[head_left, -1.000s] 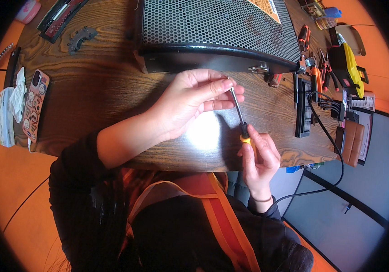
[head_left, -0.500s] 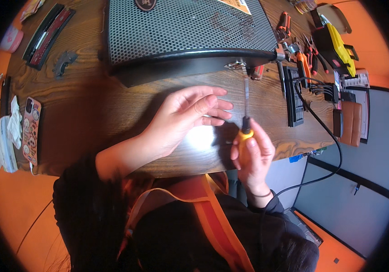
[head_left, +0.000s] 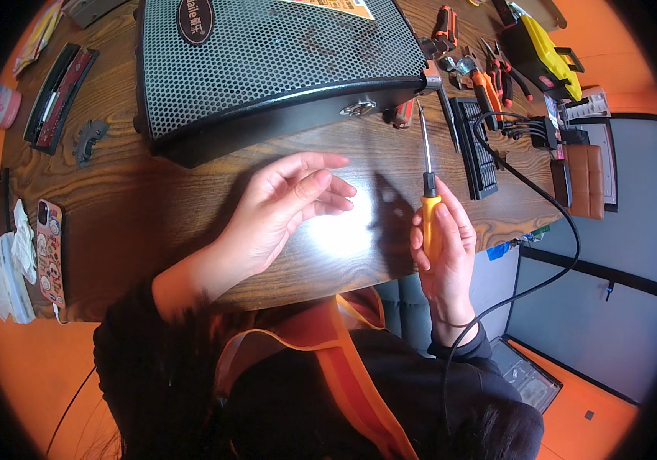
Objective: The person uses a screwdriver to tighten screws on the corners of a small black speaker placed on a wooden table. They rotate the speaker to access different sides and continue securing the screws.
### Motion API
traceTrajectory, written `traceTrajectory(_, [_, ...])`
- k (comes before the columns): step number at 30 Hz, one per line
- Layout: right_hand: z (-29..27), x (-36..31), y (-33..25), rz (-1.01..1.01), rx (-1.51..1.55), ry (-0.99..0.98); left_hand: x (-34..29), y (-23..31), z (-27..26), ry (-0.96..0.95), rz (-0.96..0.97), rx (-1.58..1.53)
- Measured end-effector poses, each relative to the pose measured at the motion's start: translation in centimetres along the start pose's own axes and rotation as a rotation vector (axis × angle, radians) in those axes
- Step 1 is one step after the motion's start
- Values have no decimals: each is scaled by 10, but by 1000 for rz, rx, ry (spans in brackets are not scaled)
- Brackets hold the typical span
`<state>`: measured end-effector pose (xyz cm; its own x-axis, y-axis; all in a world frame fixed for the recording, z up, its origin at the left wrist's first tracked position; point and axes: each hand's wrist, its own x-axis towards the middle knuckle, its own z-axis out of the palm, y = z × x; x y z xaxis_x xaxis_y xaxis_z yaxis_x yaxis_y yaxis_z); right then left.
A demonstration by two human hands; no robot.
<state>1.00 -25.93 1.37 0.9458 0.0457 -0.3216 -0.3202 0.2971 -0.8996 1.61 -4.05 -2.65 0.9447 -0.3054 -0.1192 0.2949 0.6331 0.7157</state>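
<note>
At ten o'clock on the dark wood-grained worktop (head_left: 367,270), a long black tray (head_left: 38,107) holds a slim white stick (head_left: 50,107) against a dark red inside. At nine, crumpled tissue (head_left: 23,238) lies against a soft pack (head_left: 6,280). The right hand (head_left: 453,239) has its fingers wrapped round a screwdriver (head_left: 431,222) at three o'clock, smooth yellow handle, thin metal shaft pointing to twelve. The left hand (head_left: 279,203) is empty, fingers loosely curved apart. A mesh-faced black box (head_left: 282,84) stands at twelve.

The right hand (head_left: 451,245) curls into a grip, its wrist (head_left: 451,310) beneath. Left of that grip, clearly apart, the left hand (head_left: 279,203) is loosely spread, fingers (head_left: 332,186) pointing gripward, its forearm (head_left: 194,280) slanting in from farther left.
</note>
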Motion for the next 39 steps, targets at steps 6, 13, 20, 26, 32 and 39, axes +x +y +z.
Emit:
traceTrajectory(6, [6, 3, 0, -36, -77, 55, 0, -1, 0, -9, -1, 3])
traceTrajectory(13, [9, 7, 1, -27, -28, 36, -1, 0, -1, 4, -22, 9])
traceTrajectory(20, [6, 10, 3, -40, 15, -30, -2, 4, 2, -7, 17, 192])
traceTrajectory(26, [0, 19, 1, -122, -193, -2, 17, 29, 18, 12, 1019, 1728])
traceTrajectory(32, [-10, 20, -2, -263, -465, 65, 53, 25, 28, 388, 979, 2285])
traceTrajectory(39, [-9, 20, 3, -482, -773, 208, 56, 19, 18, 386, 994, 2330])
